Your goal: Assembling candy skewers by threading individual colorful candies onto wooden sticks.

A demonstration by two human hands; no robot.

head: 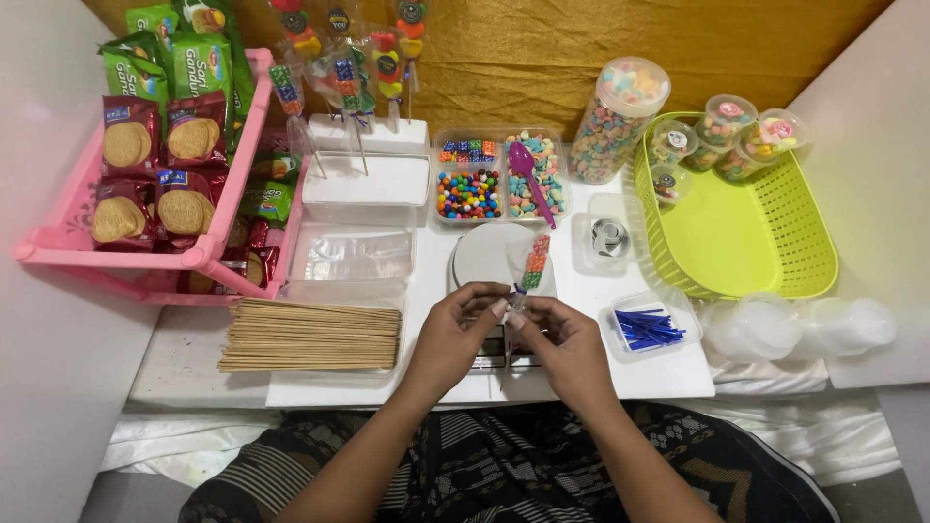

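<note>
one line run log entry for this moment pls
left hand: pinching candy skewer bag | right hand: pinching same bag | skewer: above white table | nearby: wooden sticks, blue twist ties

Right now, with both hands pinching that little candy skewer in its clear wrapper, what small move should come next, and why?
Probably reach for a blue twist tie from the small tray. The left hand and right hand pinch the clear wrapper just below the candy skewer, where the neck looks gathered but unsealed, and the ties lie close by the right hand.
</note>
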